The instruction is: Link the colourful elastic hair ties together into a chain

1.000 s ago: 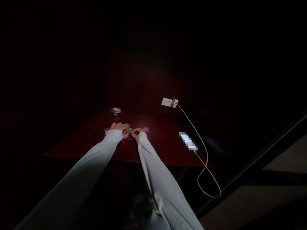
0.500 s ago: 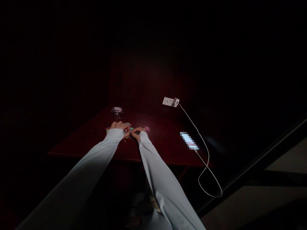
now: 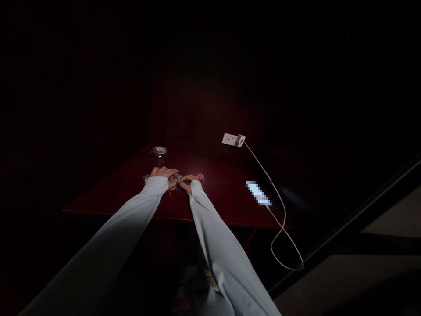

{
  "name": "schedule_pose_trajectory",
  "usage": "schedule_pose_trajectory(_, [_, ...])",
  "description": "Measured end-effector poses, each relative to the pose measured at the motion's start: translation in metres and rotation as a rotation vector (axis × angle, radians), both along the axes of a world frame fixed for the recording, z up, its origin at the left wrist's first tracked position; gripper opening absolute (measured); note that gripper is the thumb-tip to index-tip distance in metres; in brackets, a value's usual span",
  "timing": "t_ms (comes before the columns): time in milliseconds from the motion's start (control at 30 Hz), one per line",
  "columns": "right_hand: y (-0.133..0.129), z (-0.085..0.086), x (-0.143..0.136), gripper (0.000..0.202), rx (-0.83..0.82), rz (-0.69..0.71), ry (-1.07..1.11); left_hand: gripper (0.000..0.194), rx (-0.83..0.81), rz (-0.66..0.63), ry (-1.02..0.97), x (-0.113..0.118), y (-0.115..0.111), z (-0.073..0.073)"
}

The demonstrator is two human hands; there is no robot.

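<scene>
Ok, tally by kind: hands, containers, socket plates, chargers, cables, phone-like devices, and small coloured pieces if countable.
Left hand and right hand: 2
Clear container: 1
Socket plate: 1
Charger: 1
Cable: 1
Phone-like device: 1
Total counted: 7
Small coloured pieces: too small and hidden to count.

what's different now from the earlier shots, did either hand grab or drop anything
Hardly anything: the whole view shifts slightly, probably from head movement. No clear grab or release shows, though the fingers are too small and dark to be sure. The left hand and right hand stay close together at the colourful small pieces; the pink cluster, round container and lit screen stay put.
</scene>
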State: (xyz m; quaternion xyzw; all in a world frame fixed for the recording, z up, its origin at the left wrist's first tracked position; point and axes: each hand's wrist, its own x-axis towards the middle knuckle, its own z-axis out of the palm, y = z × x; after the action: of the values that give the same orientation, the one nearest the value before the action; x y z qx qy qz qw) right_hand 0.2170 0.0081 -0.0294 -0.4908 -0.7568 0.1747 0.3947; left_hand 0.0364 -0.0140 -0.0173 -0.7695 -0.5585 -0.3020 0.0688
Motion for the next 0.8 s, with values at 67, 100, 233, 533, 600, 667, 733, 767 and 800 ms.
schedule_pose_trajectory(67, [0.0,0.0,0.0,0.005,-0.002,0.004,-0.004,0.016,0.013,-0.011,-0.005,-0.001,0.002,-0.002])
schedule_pose_trajectory(100, [0.0,0.0,0.0,0.004,-0.006,0.006,-0.008,0.017,0.011,-0.018,-0.003,-0.001,0.003,-0.003])
schedule_pose_trajectory(233, [0.001,0.001,0.002,0.001,-0.011,0.006,-0.011,0.015,-0.001,-0.028,0.01,-0.001,0.005,-0.005])
schedule_pose_trajectory(533, [0.007,-0.009,0.004,0.003,0.029,0.002,0.033,0.014,0.013,-0.025,0.027,0.0,0.005,-0.003])
schedule_pose_trajectory(600, [0.009,-0.011,0.004,0.001,0.032,-0.002,0.046,0.014,0.007,-0.023,0.036,0.0,0.004,-0.002])
schedule_pose_trajectory(667, [0.011,-0.011,0.005,0.004,0.023,-0.009,0.069,0.014,0.001,-0.021,0.034,0.001,0.002,0.0])
schedule_pose_trajectory(733, [0.013,-0.01,0.006,0.006,0.003,-0.013,0.091,0.014,-0.006,-0.017,0.03,0.001,0.002,0.0])
schedule_pose_trajectory(767, [0.013,-0.01,0.006,0.006,-0.006,-0.009,0.101,0.014,-0.01,-0.016,0.029,0.001,0.001,0.0])
schedule_pose_trajectory(800, [0.013,-0.01,0.006,0.007,-0.012,-0.004,0.11,0.014,-0.012,-0.015,0.027,0.001,0.001,0.0])
